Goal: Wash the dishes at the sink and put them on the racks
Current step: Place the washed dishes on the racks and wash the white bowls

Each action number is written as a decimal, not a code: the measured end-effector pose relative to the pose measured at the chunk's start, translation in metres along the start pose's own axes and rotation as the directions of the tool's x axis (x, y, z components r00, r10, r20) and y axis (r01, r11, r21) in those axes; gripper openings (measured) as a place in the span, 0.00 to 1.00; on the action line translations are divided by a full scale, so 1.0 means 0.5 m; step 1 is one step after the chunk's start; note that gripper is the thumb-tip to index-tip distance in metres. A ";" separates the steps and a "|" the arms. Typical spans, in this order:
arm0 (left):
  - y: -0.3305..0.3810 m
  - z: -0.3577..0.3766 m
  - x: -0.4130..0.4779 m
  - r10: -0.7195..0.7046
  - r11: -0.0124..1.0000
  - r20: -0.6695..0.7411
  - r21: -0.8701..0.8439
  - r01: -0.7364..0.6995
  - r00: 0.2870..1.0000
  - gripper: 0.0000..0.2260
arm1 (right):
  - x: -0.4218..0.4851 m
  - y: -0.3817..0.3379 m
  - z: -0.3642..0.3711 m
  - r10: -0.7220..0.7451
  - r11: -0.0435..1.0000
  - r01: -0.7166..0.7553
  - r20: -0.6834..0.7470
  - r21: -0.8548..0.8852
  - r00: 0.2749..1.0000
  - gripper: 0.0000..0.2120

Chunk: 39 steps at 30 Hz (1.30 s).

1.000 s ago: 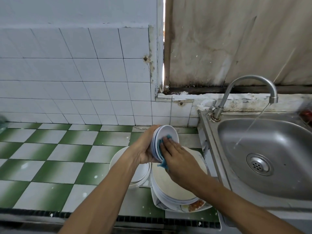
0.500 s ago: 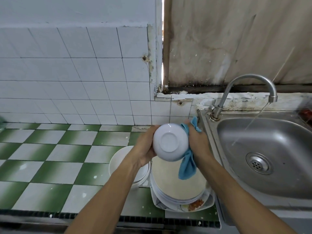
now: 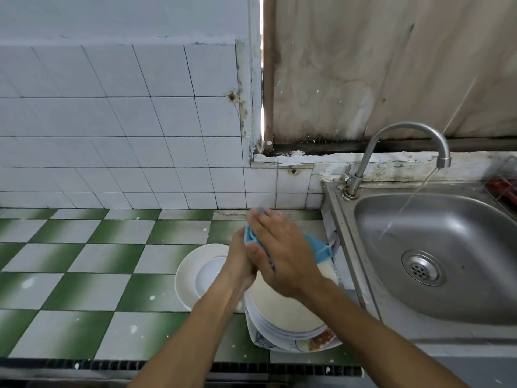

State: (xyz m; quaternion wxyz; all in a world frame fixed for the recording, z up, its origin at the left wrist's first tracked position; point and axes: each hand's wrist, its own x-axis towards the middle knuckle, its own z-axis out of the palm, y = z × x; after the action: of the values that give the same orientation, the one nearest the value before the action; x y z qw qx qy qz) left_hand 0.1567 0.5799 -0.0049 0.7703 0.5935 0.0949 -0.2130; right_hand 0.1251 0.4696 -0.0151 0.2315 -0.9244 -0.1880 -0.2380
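Observation:
My right hand [image 3: 279, 256] lies flat, fingers straight, and presses a blue cloth [image 3: 319, 247] against the small white bowl, which it hides almost entirely. My left hand [image 3: 240, 264] is right behind it on the left and grips the bowl from that side; its fingers are covered. Both hands hover above a stack of dirty plates [image 3: 279, 312] on the green-and-white tiled counter [image 3: 84, 289]. To the right is the steel sink [image 3: 447, 261].
Water runs from the curved tap [image 3: 402, 130] into the sink. White bowls [image 3: 193, 273] sit nested just left of the plate stack. A white tiled wall stands behind the counter. Something red [image 3: 503, 189] shows at the far right edge.
The bowl's underside faced me half a second ago, with the cloth hanging at its right. Now my right hand has swept over the bowl with the cloth and covers it.

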 end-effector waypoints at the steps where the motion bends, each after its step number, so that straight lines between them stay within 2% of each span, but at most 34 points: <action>1: 0.008 0.006 0.002 0.052 0.995 0.021 0.086 -0.053 0.998 0.16 | 0.018 0.010 -0.013 0.091 0.996 -0.092 0.025 0.019 0.995 0.29; 3: 0.023 0.013 -0.003 0.128 0.953 0.039 0.273 -0.133 0.991 0.16 | 0.050 0.026 -0.045 0.325 0.931 -0.340 0.128 0.129 0.937 0.26; 4: 0.031 0.014 -0.007 0.135 0.941 0.028 0.309 -0.137 0.990 0.16 | 0.061 0.034 -0.061 0.428 0.843 -0.472 0.211 0.256 0.879 0.24; 6: 0.044 0.011 -0.007 0.117 0.965 -0.015 0.239 -0.110 0.993 0.15 | 0.067 0.056 -0.081 0.541 0.503 -0.656 0.386 0.563 0.747 0.23; 7: 0.048 0.011 -0.008 0.093 0.985 -0.045 0.149 -0.086 0.995 0.13 | 0.060 0.066 -0.078 0.574 0.336 -0.679 0.431 0.652 0.697 0.22; 10: 0.040 0.015 -0.004 -0.082 0.972 -0.180 -0.233 0.038 0.980 0.07 | 0.028 0.055 -0.037 0.701 -0.035 -0.594 0.444 0.803 0.558 0.19; 12: 0.021 0.022 0.004 -0.199 0.883 -0.241 -0.464 0.067 0.950 0.04 | 0.015 0.031 -0.002 0.778 -0.198 -0.485 0.437 0.852 0.451 0.20; 13: 0.012 0.029 0.005 -0.238 0.849 -0.278 -0.525 0.060 0.931 0.04 | 0.012 0.024 0.011 0.819 -0.232 -0.453 0.424 0.861 0.387 0.21; 14: 0.006 0.041 0.001 -0.270 0.819 -0.315 -0.572 0.045 0.910 0.03 | 0.012 0.016 0.018 0.858 -0.238 -0.430 0.396 0.871 0.328 0.19; 15: 0.001 0.051 -0.004 -0.297 0.793 -0.348 -0.609 0.027 0.889 0.02 | 0.011 0.007 0.024 0.894 -0.200 -0.432 0.344 0.879 0.287 0.17; 16: -0.001 0.059 -0.007 -0.325 0.774 -0.381 -0.633 0.012 0.866 0.03 | 0.009 -0.005 0.028 0.924 -0.104 -0.462 0.257 0.881 0.282 0.15; 17: 0.001 0.067 -0.008 -0.336 0.766 -0.409 -0.643 -0.006 0.848 0.05 | 0.005 -0.020 0.030 0.936 0.039 -0.507 0.147 0.861 0.321 0.16; 19: 0.007 0.076 -0.006 -0.308 0.779 -0.450 -0.625 -0.049 0.838 0.06 | -0.019 -0.042 0.040 0.872 0.349 -0.572 -0.033 0.742 0.489 0.21; 21: 0.014 0.080 -0.004 -0.246 0.824 -0.462 -0.562 -0.067 0.852 0.08 | -0.042 -0.047 0.058 0.741 0.573 -0.554 -0.093 0.604 0.664 0.28; 24: 0.021 0.067 -0.001 -0.091 0.909 -0.499 -0.395 -0.133 0.862 0.11 | -0.058 -0.028 0.068 0.427 0.875 -0.354 -0.179 0.330 0.886 0.28; 25: 0.024 0.059 -0.001 -0.033 0.934 -0.487 -0.326 -0.147 0.873 0.11 | -0.060 -0.019 0.066 0.305 0.942 -0.262 -0.204 0.210 0.930 0.28; 27: 0.029 0.046 0.001 0.055 0.957 -0.405 -0.239 -0.164 0.913 0.12 | -0.056 -0.005 0.054 0.113 0.994 -0.112 -0.233 0.019 0.966 0.27; 29: 0.027 0.034 0.002 0.123 0.986 -0.266 -0.076 -0.148 0.956 0.13 | -0.039 -0.001 0.033 -0.071 0.994 0.049 -0.239 -0.099 0.968 0.25; 31: 0.017 0.024 0.002 0.174 0.984 -0.020 0.033 -0.174 0.984 0.11 | -0.015 -0.001 0.016 -0.169 0.979 0.143 -0.193 -0.143 0.967 0.25; 33: 0.013 0.012 0.002 0.222 0.971 0.131 0.058 -0.231 0.966 0.10 | 0.011 -0.005 -0.004 -0.109 0.992 0.102 -0.096 -0.078 0.989 0.28; 36: 0.027 -0.001 0.012 0.239 0.933 0.198 0.225 -0.281 0.951 0.13 | 0.046 -0.001 -0.043 0.119 0.992 -0.121 0.083 0.028 0.989 0.32; 38: 0.049 0.002 0.007 0.177 0.944 0.163 0.250 -0.214 0.971 0.16 | 0.061 0.009 -0.076 0.338 0.895 -0.377 0.189 0.240 0.922 0.34; 39: 0.061 0.004 0.004 0.148 0.949 0.113 0.263 -0.174 0.982 0.17 | 0.068 0.015 -0.089 0.421 0.767 -0.492 0.257 0.412 0.870 0.33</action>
State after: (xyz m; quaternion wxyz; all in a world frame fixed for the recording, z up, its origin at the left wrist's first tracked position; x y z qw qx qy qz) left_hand 0.1716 0.5836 0.0215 0.7001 0.6887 -0.0195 -0.1875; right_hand 0.1404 0.4486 0.0350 0.4818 -0.8743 -0.0251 -0.0525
